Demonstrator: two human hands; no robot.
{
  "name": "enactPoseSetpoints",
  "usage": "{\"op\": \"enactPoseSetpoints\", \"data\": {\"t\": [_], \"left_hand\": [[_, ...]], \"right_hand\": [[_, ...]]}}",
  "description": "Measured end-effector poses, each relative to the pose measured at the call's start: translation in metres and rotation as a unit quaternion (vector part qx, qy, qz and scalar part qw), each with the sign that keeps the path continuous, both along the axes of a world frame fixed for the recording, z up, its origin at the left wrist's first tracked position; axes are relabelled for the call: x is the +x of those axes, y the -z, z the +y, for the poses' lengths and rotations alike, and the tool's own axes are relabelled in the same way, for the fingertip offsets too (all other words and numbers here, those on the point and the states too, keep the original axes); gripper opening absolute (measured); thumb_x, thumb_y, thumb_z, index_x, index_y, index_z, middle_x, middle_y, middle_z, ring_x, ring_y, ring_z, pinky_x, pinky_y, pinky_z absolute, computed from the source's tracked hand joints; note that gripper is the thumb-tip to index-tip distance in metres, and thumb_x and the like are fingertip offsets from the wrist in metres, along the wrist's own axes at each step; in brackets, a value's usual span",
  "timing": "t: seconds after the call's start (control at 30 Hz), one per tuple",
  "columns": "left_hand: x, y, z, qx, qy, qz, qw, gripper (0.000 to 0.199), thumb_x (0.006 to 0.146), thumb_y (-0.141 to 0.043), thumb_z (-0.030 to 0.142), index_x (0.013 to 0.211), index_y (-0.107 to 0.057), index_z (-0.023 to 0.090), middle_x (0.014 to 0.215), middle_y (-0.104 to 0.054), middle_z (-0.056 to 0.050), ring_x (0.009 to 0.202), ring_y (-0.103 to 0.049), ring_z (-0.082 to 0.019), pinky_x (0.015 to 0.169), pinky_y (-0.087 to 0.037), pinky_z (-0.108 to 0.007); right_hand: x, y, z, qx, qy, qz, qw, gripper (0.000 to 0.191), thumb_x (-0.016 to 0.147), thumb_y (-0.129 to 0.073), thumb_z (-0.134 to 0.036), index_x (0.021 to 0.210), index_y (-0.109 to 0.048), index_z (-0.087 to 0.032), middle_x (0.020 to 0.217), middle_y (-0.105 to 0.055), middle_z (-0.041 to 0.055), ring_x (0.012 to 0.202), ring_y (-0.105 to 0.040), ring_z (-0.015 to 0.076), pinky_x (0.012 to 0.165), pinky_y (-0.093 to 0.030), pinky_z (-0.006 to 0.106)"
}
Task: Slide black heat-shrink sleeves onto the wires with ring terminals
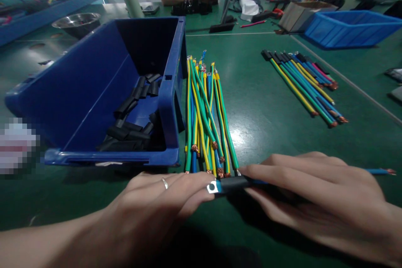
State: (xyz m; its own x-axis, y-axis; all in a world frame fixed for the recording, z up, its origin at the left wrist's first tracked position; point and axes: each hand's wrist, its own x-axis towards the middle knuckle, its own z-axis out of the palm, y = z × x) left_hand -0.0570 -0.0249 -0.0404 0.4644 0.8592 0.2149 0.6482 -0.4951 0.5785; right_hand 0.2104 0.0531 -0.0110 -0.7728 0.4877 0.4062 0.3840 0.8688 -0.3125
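Observation:
A blue cable (260,182) lies across between my two hands, with a black heat-shrink sleeve (234,183) around it near a flat metal lug (212,187). My left hand (163,197), a ring on one finger, pinches the lug end with thumb and fingers together. The thumb and fingers of my right hand (317,192) close on the cable at the sleeve's right end. Past that hand a blue piece with a bare copper end (380,171) sticks out. Just beyond my hands lies a pile of green-yellow and blue cables (204,113) with lugs at their far ends.
Left stands a dark blue bin (171,134) with several black sleeves (132,134). At right lies a row of sleeved cables (304,83). Farther back are a metal bowl (77,23), a carton (293,16), a light blue tray (351,31) and two seated people.

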Motion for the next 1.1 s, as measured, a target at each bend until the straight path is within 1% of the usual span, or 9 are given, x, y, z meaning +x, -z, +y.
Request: {"op": "enactPoseSetpoints", "data": {"t": [0.17, 0.37, 0.5, 0.67, 0.83, 0.93, 1.1], "left_hand": [[-0.0002, -0.0017, 0.0005, 0.016, 0.032, 0.011, 0.999, 0.037, 0.099, -0.048, 0.026, 0.136, -0.052, 0.029, 0.114, -0.073, 0.001, 0.093, -0.071, -0.015, 0.082, -0.058, -0.021], [0.0009, -0.002, -0.0001, 0.005, 0.019, 0.012, 1.0, 0.038, 0.1, -0.045, 0.027, 0.138, -0.05, 0.029, 0.115, -0.073, 0.0, 0.094, -0.07, -0.015, 0.084, -0.057, -0.021], [0.0019, -0.0023, 0.0, 0.006, 0.012, 0.01, 1.0, 0.039, 0.101, -0.042, 0.023, 0.139, -0.049, 0.027, 0.116, -0.072, 0.0, 0.096, -0.07, -0.014, 0.084, -0.057, -0.02], [0.0052, -0.007, 0.0025, 0.036, 0.044, 0.021, 0.998, 0.037, 0.101, -0.041, 0.02, 0.135, -0.052, 0.029, 0.117, -0.071, 0.001, 0.097, -0.07, -0.014, 0.085, -0.057, -0.019], [0.0034, -0.0081, 0.0034, 0.04, 0.06, 0.049, 0.996, 0.038, 0.102, -0.039, 0.021, 0.137, -0.05, 0.026, 0.119, -0.07, -0.001, 0.098, -0.069, -0.013, 0.082, -0.057, -0.018], [0.0013, -0.0085, 0.003, 0.041, 0.058, 0.06, 0.996, 0.037, 0.101, -0.04, 0.021, 0.135, -0.051, 0.027, 0.118, -0.07, 0.0, 0.097, -0.069, -0.013, 0.083, -0.056, -0.018], [0.0032, -0.0082, 0.0023, 0.021, 0.021, 0.019, 0.999, 0.033, 0.098, -0.049, 0.026, 0.131, -0.054, 0.028, 0.107, -0.073, 0.001, 0.088, -0.07, -0.014, 0.079, -0.057, -0.019]], "right_hand": [[-0.0007, 0.0003, 0.0023, 0.025, -0.009, -0.004, 1.0, 0.018, 0.097, -0.054, -0.022, 0.111, -0.064, -0.02, 0.061, -0.056, -0.0069, 0.046, -0.05, 0.0068, 0.045, -0.032, 0.024], [-0.0001, -0.0007, 0.0042, 0.036, -0.021, -0.017, 0.999, 0.019, 0.1, -0.05, -0.024, 0.114, -0.062, -0.021, 0.068, -0.06, -0.0053, 0.051, -0.053, 0.0067, 0.048, -0.034, 0.023], [0.0014, -0.0006, 0.0042, 0.028, -0.029, -0.024, 0.999, 0.021, 0.101, -0.048, -0.026, 0.117, -0.062, -0.022, 0.07, -0.061, -0.0051, 0.052, -0.054, 0.0062, 0.048, -0.034, 0.023], [-0.0009, -0.0008, 0.0056, 0.033, -0.025, -0.017, 0.999, 0.02, 0.101, -0.049, -0.026, 0.115, -0.063, -0.021, 0.067, -0.059, -0.0053, 0.05, -0.053, 0.0065, 0.047, -0.034, 0.023], [-0.0002, -0.0014, 0.0056, 0.03, -0.033, -0.012, 0.999, 0.021, 0.101, -0.048, -0.025, 0.116, -0.062, -0.019, 0.067, -0.058, -0.0052, 0.05, -0.052, 0.0063, 0.047, -0.034, 0.022], [0.0009, -0.0021, 0.005, 0.028, -0.037, -0.014, 0.999, 0.022, 0.101, -0.047, -0.025, 0.117, -0.062, -0.019, 0.067, -0.059, -0.0047, 0.05, -0.053, 0.0067, 0.046, -0.034, 0.023], [-0.0015, -0.0031, 0.0054, 0.031, -0.033, -0.012, 0.999, 0.022, 0.1, -0.049, -0.025, 0.116, -0.063, -0.019, 0.068, -0.06, -0.0043, 0.051, -0.053, 0.0069, 0.047, -0.034, 0.023]]}}
